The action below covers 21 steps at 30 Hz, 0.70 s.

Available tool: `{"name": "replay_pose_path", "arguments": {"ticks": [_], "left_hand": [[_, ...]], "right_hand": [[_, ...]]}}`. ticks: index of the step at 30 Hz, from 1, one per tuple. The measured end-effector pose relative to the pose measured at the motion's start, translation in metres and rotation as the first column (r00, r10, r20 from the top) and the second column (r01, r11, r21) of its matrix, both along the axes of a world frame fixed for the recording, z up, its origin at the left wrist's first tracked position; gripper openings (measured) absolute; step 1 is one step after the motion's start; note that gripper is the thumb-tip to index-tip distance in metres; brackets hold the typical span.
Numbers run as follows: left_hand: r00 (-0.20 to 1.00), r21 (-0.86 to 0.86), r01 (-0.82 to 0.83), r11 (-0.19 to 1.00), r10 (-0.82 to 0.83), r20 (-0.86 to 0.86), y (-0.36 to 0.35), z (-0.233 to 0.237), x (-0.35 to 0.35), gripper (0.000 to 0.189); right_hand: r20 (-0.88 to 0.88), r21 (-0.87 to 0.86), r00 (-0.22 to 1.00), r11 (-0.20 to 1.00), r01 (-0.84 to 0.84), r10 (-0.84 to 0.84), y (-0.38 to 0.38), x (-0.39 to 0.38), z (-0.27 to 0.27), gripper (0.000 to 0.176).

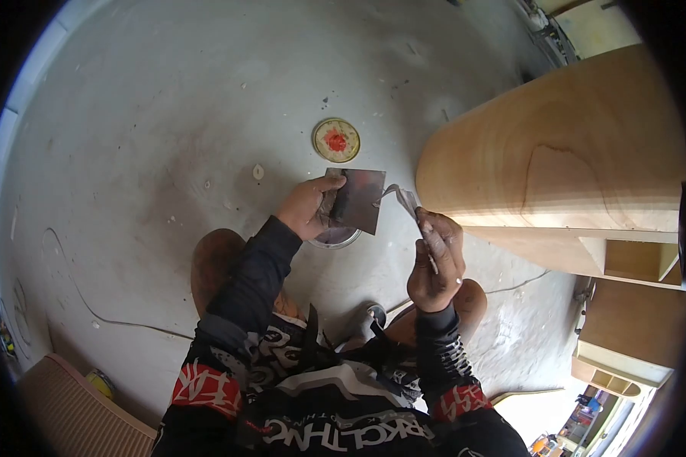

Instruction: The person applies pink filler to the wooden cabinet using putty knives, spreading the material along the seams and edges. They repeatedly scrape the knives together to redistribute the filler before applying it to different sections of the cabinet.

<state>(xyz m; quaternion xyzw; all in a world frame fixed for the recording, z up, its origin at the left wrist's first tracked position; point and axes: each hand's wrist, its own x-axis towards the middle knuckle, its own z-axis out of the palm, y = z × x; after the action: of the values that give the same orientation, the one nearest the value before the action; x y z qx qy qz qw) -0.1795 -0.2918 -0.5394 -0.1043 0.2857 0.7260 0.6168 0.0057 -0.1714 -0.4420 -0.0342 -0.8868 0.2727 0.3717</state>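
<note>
My left hand (306, 207) grips a flat, squarish metal plate (366, 199) by its left edge, thumb on top. Dark smears and a faint reddish patch mark the plate's face. In my right hand (437, 263) is a putty knife (406, 199), fingers wrapped round its handle and the blade end close to the plate's right edge. Below the plate stands a round can (335, 242), mostly hidden by the plate and my left hand. A round lid (337, 140) with a blob of red paste lies on the floor just beyond the plate.
A large curved plywood piece (549, 152) stands at the right, close to my right hand. Wooden cabinet parts (633, 320) are behind it. A cable (129, 324) runs across the concrete floor (190, 99). A ribbed brown panel (84, 411) is at lower left.
</note>
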Motion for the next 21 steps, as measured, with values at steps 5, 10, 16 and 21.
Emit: {"name": "replay_pose_path", "arguments": {"ticks": [5,10,16,21], "left_hand": [[0.993,0.142,-0.034,0.989,0.017,0.118,-0.007,0.003,0.008,0.029],[0.997,0.059,-0.076,0.995,0.075,0.017,-0.028,0.006,-0.001,0.030],[0.960,0.226,-0.257,0.940,0.274,-0.048,-0.054,0.014,-0.030,0.029],[0.868,-0.013,-0.497,0.868,0.497,-0.019,-0.073,0.014,-0.031,0.028]], "right_hand": [[-0.012,0.148,0.999,0.988,-0.044,0.046,0.001,-0.008,-0.041,0.046],[0.178,-0.012,0.983,0.999,-0.049,0.050,-0.011,-0.008,-0.091,0.061],[0.340,0.078,0.937,0.995,0.056,-0.080,0.035,0.008,-0.148,0.051],[0.377,0.070,0.920,0.994,0.085,-0.105,0.094,-0.058,-0.140,0.054]]}}
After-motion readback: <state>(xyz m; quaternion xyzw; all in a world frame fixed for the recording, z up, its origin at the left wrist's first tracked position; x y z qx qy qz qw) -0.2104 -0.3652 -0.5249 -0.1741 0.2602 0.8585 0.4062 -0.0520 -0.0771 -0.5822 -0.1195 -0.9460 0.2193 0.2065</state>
